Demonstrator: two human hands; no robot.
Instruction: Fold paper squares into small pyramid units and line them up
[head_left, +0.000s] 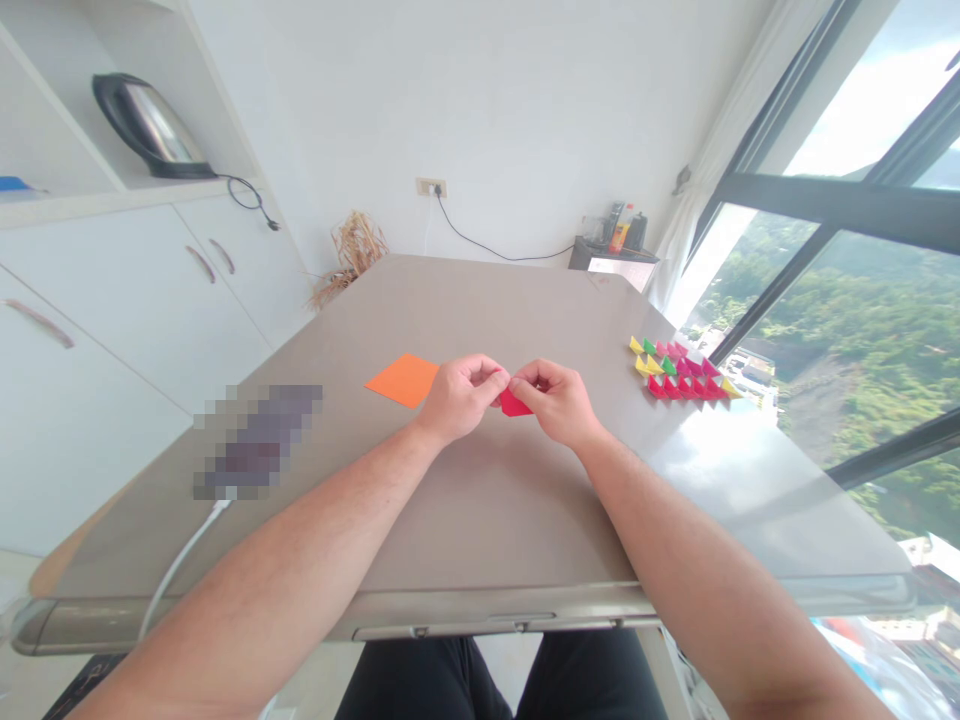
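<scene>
Both hands meet over the middle of the grey table (pixel 480 500). My left hand (pixel 459 397) and my right hand (pixel 559 401) pinch a small folded piece of red paper (pixel 514 404) between their fingertips, just above the tabletop. An orange paper square (pixel 403 379) lies flat to the left of my left hand. To the right, near the table's edge, several small folded paper pieces (pixel 681 369) in yellow, green, pink and red sit in neat rows.
A blurred dark object (pixel 259 440) with a white cable lies at the table's left. A kettle (pixel 150 125) stands on a shelf at upper left. Dried grass (pixel 352 250) sits at the far corner. A large window runs along the right.
</scene>
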